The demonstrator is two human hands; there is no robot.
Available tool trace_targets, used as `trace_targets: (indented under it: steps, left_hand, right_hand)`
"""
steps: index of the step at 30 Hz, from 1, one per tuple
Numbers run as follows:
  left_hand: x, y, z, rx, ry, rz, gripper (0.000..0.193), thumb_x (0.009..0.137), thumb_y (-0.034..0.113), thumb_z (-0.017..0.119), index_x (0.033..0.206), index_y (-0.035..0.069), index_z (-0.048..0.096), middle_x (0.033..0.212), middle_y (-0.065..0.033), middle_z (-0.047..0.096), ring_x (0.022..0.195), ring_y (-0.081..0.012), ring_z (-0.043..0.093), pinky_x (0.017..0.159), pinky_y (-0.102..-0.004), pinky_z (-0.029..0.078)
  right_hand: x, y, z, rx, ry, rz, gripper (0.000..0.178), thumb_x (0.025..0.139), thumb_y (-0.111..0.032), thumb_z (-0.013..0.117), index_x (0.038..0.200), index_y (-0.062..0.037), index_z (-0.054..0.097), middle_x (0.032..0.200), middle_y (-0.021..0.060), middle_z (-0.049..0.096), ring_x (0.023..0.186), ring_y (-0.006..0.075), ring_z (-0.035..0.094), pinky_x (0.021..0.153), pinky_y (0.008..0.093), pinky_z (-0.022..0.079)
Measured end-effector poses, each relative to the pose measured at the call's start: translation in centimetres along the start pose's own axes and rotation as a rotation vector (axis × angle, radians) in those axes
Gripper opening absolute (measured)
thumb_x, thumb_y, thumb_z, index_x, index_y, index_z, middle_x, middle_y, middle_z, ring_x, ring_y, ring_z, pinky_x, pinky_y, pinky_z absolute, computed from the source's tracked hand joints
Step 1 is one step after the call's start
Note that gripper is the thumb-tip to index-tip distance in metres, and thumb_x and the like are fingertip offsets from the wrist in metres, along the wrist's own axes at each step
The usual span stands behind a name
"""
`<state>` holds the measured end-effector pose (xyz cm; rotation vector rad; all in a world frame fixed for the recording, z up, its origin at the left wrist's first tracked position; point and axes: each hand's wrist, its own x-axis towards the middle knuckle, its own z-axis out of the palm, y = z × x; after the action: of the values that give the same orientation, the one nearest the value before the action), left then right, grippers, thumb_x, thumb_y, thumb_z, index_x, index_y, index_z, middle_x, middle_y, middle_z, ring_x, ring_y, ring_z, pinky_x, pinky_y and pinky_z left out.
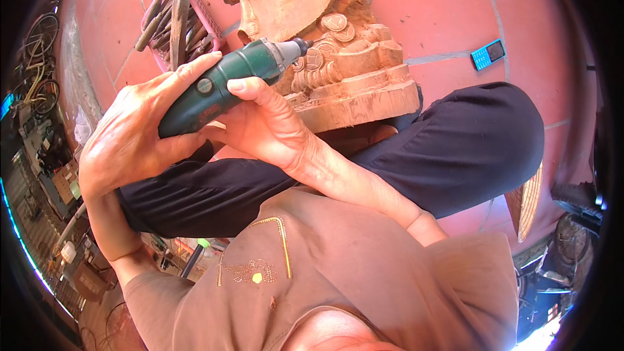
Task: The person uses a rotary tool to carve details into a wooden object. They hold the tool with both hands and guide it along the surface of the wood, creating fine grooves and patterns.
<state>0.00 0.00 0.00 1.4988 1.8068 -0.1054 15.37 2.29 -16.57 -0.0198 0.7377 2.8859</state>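
A green rotary grinder point(221, 84) with a grey nose and a dark collet is held in the air between both my hands. My left hand point(130, 127) wraps around its rear end, fingers stretched along the body. My right hand point(270, 120) grips it from below, the thumb pressed on its side; the other fingers are hidden under the tool. Just beyond the grinder's tip stands a carved wooden statue point(351, 94), with draped folds above and carved coins on its stepped base. The statue's top runs out of view.
A pink plastic basket point(207, 12) of wooden-handled carving tools point(179, 26) sits at the far left. On the red tiled floor point(442, 6) at the right lies a blue keypad phone point(487, 55). My crossed legs in dark trousers point(461, 143) flank the base. Clutter and bicycles line the left edge.
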Motion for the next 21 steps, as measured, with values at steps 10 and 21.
trace_targets:
  steps: [10, 21]
  left_hand:
    - [-4.3, -0.3, 1.1, 0.035, 0.067, 0.116, 0.092, 0.072, 0.030, 0.086, 0.154, 0.008, 0.050, 0.132, -0.0221, 0.068, 0.119, -0.0426, 0.064, 0.103, -0.0477, 0.049]
    - [-8.1, 1.7, 4.0, 0.146, 0.161, 0.128, 0.092, 0.074, 0.033, 0.085, 0.155, 0.007, 0.049, 0.139, -0.0228, 0.064, 0.126, -0.0427, 0.060, 0.110, -0.0478, 0.045]
  right_hand:
    - [-2.4, 1.4, -0.1, -0.097, -0.038, -0.006, 0.033, 0.095, -0.011, 0.074, 0.126, -0.0097, 0.062, 0.124, 0.0061, 0.067, 0.123, 0.0212, 0.062, 0.116, 0.0455, 0.045]
    - [-4.7, 3.7, 0.5, -0.295, -0.057, -0.012, 0.036, 0.096, -0.013, 0.074, 0.129, -0.0079, 0.059, 0.127, 0.0051, 0.066, 0.124, 0.0199, 0.062, 0.117, 0.0426, 0.045]
